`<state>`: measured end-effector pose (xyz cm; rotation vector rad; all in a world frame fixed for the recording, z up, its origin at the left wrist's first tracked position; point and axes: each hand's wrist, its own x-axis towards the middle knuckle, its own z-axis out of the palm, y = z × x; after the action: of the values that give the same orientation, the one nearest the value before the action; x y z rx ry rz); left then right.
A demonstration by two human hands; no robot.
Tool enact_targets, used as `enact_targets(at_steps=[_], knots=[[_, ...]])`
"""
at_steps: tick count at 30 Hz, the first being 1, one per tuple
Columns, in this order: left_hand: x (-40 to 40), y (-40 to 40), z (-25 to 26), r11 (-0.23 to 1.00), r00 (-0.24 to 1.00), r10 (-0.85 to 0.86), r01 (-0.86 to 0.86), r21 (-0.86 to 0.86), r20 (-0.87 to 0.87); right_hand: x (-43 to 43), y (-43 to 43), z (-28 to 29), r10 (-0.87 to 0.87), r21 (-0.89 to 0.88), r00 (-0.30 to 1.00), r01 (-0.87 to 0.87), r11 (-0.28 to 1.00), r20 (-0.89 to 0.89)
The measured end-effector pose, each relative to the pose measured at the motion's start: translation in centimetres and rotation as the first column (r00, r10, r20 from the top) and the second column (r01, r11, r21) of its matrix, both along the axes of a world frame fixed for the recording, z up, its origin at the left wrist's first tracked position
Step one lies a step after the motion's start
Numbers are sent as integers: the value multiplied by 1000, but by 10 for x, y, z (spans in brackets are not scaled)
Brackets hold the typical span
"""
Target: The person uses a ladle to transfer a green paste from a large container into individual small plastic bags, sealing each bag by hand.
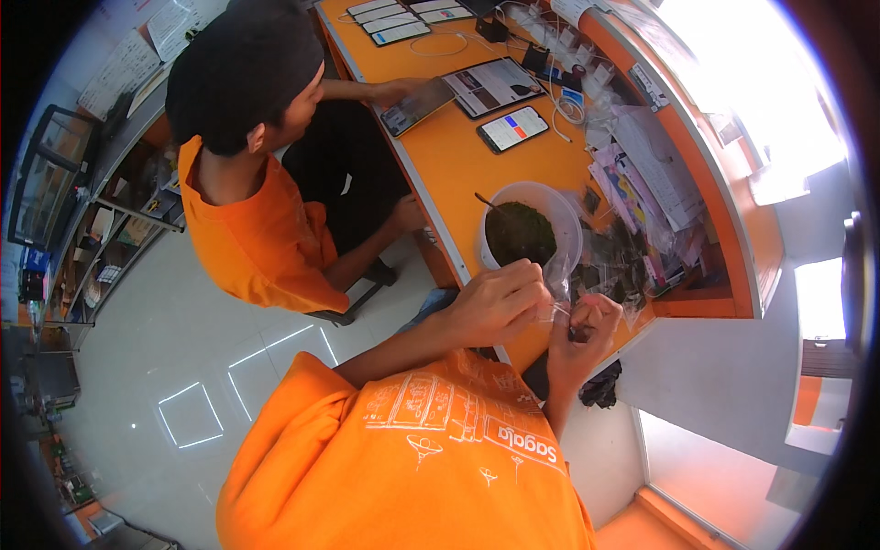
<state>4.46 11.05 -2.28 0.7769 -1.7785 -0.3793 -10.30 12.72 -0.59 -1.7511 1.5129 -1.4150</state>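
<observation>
My left hand [498,302] and my right hand [588,323] are close together over the near edge of the orange desk [536,158]. Between them is a clear plastic bag [560,278], its end pinched by the fingers of both hands. Just beyond my left hand stands a round translucent plastic tub [572,223] of dark green crumbly stuff [519,230], with a spoon handle [485,199] leaning out at its rim. Small clear packets with dark green contents [612,268] lie in a heap to the right of the tub.
A co-worker [254,206] in an orange shirt sits at the desk's left side, holding a tablet [419,108]. A phone [512,129], a larger tablet [493,88], several more phones, chargers and cables lie farther back. Papers and plastic [656,172] fill the orange shelf at right.
</observation>
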Motion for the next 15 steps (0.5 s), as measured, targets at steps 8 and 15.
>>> enact_targets(at_steps=[8,15], knots=[[1,-6,3,935,919,179,-48,-350,352,-12,-1,7,171,267,951,-240,933,258],[-14,-4,-17,975,963,164,-126,-182,213,-5,-3,11,192,240,950,-251,938,245]])
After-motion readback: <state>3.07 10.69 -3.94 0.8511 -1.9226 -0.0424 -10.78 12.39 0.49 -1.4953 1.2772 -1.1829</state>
